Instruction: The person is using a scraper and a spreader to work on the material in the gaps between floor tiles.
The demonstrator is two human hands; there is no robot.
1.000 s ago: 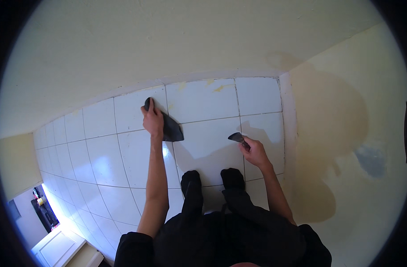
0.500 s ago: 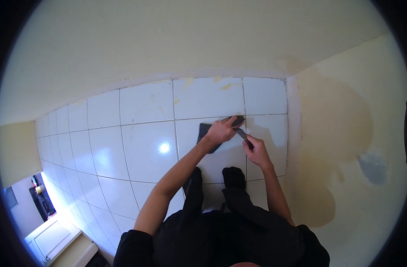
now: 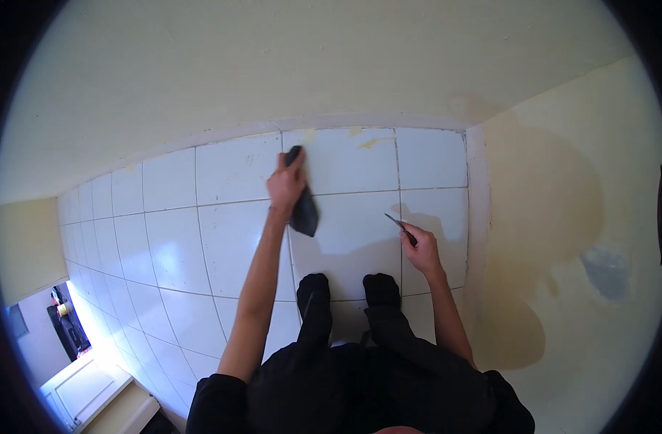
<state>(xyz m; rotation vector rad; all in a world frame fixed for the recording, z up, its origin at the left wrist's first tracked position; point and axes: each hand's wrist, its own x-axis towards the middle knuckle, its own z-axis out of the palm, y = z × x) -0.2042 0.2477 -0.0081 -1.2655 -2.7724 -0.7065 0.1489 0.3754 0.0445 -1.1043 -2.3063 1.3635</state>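
My left hand [image 3: 284, 186] is closed around a dark grey cloth [image 3: 303, 215]. One end of the cloth sticks out past my fingers and the rest hangs toward my feet, above the tiles near a grout line. To the right, my right hand [image 3: 422, 252] grips a scraper [image 3: 393, 218] by its dark handle. Its thin metal blade points up and left, apart from the cloth, and is seen nearly edge-on. Yellowish smears [image 3: 374, 142] mark the white tile floor [image 3: 345, 172] beyond both hands, close to the wall.
A cream wall [image 3: 331, 65] runs along the far side and meets a stained wall [image 3: 548, 188] on the right, which has a grey patch [image 3: 607, 273]. My dark-socked feet [image 3: 382, 290] stand on the tiles. At the lower left is a white cabinet door [image 3: 85, 390].
My left hand has moved the cloth off the scraper, to the left and toward the far wall. My right hand stays near its place, with the blade now uncovered.
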